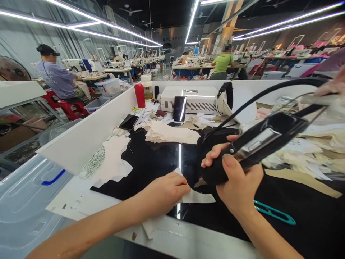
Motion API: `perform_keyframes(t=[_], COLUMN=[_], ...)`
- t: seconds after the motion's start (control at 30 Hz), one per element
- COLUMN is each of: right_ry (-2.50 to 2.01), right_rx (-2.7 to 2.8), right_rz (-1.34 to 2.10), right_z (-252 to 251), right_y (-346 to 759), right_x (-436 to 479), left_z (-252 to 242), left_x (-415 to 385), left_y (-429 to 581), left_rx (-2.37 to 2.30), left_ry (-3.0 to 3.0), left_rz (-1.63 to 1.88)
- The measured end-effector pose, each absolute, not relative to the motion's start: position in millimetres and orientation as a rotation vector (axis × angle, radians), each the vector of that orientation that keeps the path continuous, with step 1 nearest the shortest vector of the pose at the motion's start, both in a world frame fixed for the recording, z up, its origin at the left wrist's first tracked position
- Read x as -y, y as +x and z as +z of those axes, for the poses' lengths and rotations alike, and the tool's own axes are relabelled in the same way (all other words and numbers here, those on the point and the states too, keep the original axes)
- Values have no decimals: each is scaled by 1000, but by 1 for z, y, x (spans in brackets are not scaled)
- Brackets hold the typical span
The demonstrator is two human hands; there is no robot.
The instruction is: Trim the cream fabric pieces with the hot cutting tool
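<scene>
My right hand [237, 180] is wrapped round a black corded handheld tool [253, 144] with a silver strip on its side. The tool slants across the right of the view; its rounded end is toward my left hand, and its exact kind I cannot make out. With fingers closed, my left hand [171, 189] grips a small off-white fabric piece [201, 197] on the glossy black work surface [145, 169]. Part of this cloth sticks out above and to the right of the fingers. The tool's end is close to the cloth; whether they touch is hidden.
A white fabric stack [169, 132] lies ahead, more pieces [114, 158] at left. Behind stand a phone [179, 108], a white vented box [190, 98] and a red cup [139, 95]. Teal thread snips [275, 212] lie at right. Another person's hand [332, 84] shows far right.
</scene>
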State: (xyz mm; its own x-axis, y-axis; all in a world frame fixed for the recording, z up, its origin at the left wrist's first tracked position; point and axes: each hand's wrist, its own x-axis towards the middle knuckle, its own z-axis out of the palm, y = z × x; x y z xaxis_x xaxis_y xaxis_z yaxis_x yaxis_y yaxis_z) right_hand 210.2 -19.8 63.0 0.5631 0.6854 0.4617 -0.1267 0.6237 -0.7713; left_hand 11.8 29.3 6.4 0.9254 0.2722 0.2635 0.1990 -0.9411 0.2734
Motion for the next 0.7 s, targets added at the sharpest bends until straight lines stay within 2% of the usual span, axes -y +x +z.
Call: perform_keyframes(t=[0.7], right_ry=[-778], right_rx=[878], right_rz=[507], right_z=[58], right_y=[196], right_x=[15], left_z=[8], left_x=[-20], left_y=[0], left_rx=[-289], left_ry=[3013], left_rz=[592])
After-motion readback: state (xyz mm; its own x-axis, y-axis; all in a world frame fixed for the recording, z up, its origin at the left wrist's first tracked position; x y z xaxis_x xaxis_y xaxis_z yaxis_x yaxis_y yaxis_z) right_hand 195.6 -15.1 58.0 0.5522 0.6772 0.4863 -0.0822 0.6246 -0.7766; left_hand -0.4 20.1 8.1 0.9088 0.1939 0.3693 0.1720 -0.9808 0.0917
